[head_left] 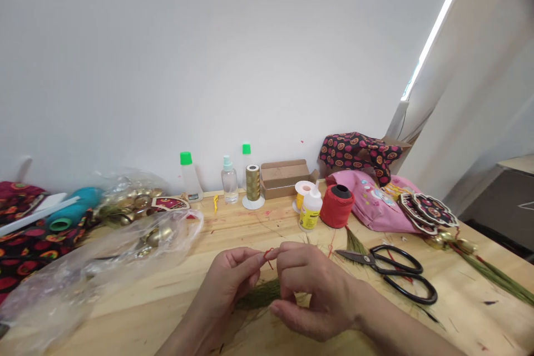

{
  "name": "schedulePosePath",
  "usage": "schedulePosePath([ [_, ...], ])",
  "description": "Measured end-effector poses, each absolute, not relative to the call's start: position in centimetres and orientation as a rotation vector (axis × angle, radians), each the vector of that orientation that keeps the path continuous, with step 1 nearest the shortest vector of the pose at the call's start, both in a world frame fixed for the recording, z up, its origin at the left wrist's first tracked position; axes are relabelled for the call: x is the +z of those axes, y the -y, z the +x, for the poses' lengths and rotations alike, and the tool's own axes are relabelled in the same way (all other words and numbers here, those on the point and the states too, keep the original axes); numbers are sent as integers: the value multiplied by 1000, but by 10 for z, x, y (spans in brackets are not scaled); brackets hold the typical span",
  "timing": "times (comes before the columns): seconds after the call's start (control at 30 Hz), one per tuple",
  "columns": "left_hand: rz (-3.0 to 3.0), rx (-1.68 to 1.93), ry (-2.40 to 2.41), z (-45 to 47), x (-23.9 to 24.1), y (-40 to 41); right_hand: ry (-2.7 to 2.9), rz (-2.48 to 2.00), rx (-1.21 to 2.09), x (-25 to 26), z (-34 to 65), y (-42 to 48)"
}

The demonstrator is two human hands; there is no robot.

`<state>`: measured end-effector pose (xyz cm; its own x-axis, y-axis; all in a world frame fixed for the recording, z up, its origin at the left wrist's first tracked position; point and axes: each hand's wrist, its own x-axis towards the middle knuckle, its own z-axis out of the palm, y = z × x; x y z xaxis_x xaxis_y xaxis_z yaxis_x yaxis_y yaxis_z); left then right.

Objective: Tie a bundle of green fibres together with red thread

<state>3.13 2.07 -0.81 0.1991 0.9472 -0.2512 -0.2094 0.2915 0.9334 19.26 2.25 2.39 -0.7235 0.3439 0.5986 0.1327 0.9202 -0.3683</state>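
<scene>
A thin red cord (270, 256) forms a small loop between my two hands, just above the table. My left hand (233, 275) pinches it between thumb and forefinger. My right hand (311, 283) has its fingers curled, with the forefinger tip at the cord's other side; its thumb sits lower, apart from the forefinger. Beneath both hands lies a bundle of green threads (261, 295), a tassel by its look, partly covered by my fingers. Right of my right hand rest black-handled scissors (377, 261), blades pointing left, with another green tassel (354, 242) behind them.
Behind my hands stand a glue bottle (310, 212), a red thread cone (337, 208), a gold thread spool (252, 183) and a cardboard box (286, 181). A plastic bag (104, 267) with gold bells spreads at left. Pink fabric (375, 206) and embroidered pieces (436, 211) lie right.
</scene>
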Motion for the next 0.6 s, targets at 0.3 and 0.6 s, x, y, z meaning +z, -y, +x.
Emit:
schedulePosePath([
  [0.3, 976, 971, -1104, 32, -5, -21, 2422, -359, 334, 24, 192, -22],
  [0.6, 1151, 974, -1193, 32, -1, -20, 2490, -409, 334, 23, 192, -20],
])
